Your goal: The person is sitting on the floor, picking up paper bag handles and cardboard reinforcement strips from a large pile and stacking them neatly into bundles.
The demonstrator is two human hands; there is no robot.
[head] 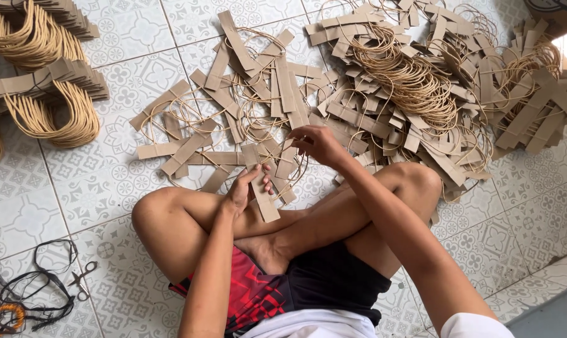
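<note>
1. Two hands work over a heap of brown paper strips with twine loops. The left hand (244,188) grips one strip (260,186) between thumb and fingers, holding it nearly upright just above the left knee.
2. That strip's far end reaches into the loose pile; its near end hangs over the shin, touching no other strip there.
3. The right hand (318,144) is pinched shut on a thin twine (294,164) at the near edge of the pile, fingers curled toward the left.
4. Both hands sit close together, the right one farther and slightly right of the left.
5. A loose pile (258,106) of strips and twine spreads across the tiles just beyond the hands, its near edge touching the crossed legs.
6. A denser heap (415,81) lies to the far right, running up to the picture's top edge and down beside the right knee.
7. Neat bundles (45,100) of stacked strips with looped handles sit at the far left, well apart from the loose pile.
8. Bare patterned floor (114,181) shows between those bundles and the pile, and again to the near right of the right knee.
9. Scissors (83,278) and a black cord (36,294) lie on the tiles at the near left, well apart from the left elbow.
</note>
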